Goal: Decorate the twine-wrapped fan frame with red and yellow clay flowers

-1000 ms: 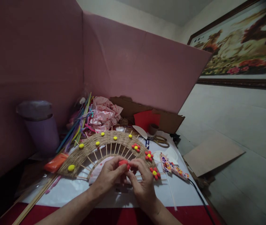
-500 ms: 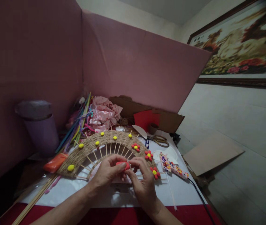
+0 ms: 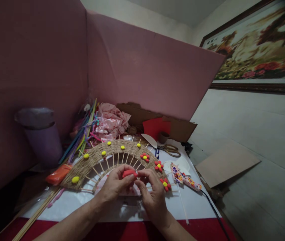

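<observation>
Between thumb and fingers my left hand [image 3: 116, 184] pinches a lump of red modelling clay [image 3: 129, 173]. My right hand [image 3: 152, 190] has its thumb and forefinger closed at the lump's right end; whether a bit of clay sits between those fingertips is too small to see clearly. Behind both hands lies a fan-shaped piece woven of twine over thin sticks [image 3: 95, 154]. Yellow clay dots [image 3: 75, 180] are spread along its arc. Three red flowers with yellow centres [image 3: 158, 166] sit on its right side. My hands hide part of its lower middle.
At right are a flower-patterned glue gun [image 3: 182, 177] with a black cord, and scissors [image 3: 171, 150]. An orange packet [image 3: 59, 174], a bundle of sticks [image 3: 38, 212] and a purple bin [image 3: 44, 144] are at left. Crumpled pink cloth [image 3: 112, 120] lies behind.
The red clay looks more stretched and tilted between my fingers. My hands have barely shifted, and the whole view has slid very slightly.
</observation>
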A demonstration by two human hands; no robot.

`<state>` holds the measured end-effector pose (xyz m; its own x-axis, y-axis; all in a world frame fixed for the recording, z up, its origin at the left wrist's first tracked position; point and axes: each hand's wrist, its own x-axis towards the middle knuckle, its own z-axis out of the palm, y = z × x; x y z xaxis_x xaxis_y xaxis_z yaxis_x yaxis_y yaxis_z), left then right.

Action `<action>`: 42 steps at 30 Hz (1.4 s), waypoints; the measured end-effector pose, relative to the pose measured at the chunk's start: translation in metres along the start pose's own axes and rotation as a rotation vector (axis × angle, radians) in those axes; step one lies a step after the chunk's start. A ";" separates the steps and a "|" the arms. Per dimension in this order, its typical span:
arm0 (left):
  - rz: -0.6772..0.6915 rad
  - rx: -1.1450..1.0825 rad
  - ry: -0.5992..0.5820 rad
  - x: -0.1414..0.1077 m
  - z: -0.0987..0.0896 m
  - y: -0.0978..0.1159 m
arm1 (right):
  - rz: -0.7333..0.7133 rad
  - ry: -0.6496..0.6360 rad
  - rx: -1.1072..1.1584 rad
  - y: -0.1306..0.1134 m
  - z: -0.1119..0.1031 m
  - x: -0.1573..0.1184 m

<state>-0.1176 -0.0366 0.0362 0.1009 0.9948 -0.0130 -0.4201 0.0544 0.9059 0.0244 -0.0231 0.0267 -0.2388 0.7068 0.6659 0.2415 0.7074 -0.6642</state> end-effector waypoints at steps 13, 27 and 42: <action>-0.035 -0.031 -0.016 0.001 -0.003 -0.002 | -0.050 -0.040 -0.048 0.001 0.000 0.000; -0.029 -0.052 -0.005 0.001 -0.002 -0.001 | 0.006 -0.041 -0.025 -0.001 -0.001 -0.001; -0.045 -0.087 -0.048 0.002 -0.002 -0.001 | -0.008 -0.084 -0.003 0.002 -0.001 0.002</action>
<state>-0.1186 -0.0349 0.0344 0.1638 0.9860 -0.0300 -0.4907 0.1078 0.8646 0.0254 -0.0207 0.0269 -0.3191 0.6987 0.6403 0.2417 0.7133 -0.6579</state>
